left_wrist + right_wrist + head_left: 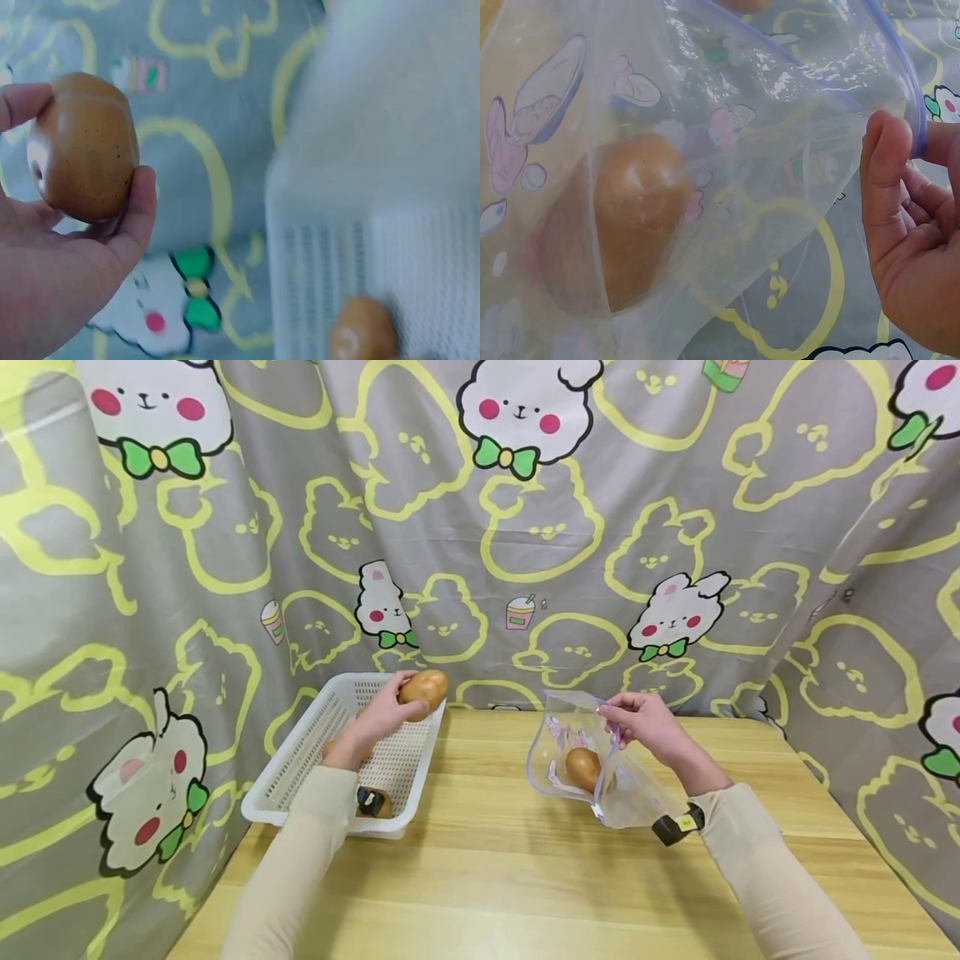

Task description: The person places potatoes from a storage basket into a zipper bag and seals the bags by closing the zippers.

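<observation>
My left hand grips a glossy brown potato above the far right corner of a white plastic basket. In the left wrist view, thumb and fingers curl round the speckled potato. My right hand pinches the purple-edged mouth of a clear zip bag, holding it up and spread. Another brown potato lies inside the bag, showing through the printed plastic in the right wrist view. More brown potato shows inside the basket, partly hidden by my left arm in the head view.
The basket stands at the left of the wooden table, its slatted side close to the curtain. A grey patterned curtain hangs behind the table and along both sides. A black wrist camera sits at my right cuff.
</observation>
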Available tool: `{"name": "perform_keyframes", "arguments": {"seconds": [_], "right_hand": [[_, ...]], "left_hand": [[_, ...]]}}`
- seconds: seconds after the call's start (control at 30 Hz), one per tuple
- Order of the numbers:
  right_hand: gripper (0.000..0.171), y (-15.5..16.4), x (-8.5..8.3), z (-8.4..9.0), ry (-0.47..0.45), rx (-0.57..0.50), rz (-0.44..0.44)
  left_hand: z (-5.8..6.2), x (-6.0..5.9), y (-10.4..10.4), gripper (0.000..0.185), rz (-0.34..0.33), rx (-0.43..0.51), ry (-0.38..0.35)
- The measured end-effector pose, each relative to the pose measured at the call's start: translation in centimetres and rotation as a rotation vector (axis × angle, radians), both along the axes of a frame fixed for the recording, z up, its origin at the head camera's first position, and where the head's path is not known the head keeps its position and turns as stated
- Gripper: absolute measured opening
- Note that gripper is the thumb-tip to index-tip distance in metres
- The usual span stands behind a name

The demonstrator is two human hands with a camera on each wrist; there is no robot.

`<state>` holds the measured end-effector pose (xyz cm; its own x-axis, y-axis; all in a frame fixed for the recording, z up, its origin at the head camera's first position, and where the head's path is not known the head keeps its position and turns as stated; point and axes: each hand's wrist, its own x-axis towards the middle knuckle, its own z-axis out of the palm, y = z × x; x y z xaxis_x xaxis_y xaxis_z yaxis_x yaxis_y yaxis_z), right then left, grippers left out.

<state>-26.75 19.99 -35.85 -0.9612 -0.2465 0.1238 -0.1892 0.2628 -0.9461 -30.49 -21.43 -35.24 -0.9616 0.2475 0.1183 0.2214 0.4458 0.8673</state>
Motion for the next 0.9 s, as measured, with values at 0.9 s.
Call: {"name": "perform_keyframes", "arguments": {"seconds": [0.9], "right_hand": [[0.027, -0.5, -0.2, 0.1, -0.007, 0.004, 0.005]], "left_hand": [[0.2, 5.7, 12.9, 0.066, -0.390, 0.034, 0.043]]}}
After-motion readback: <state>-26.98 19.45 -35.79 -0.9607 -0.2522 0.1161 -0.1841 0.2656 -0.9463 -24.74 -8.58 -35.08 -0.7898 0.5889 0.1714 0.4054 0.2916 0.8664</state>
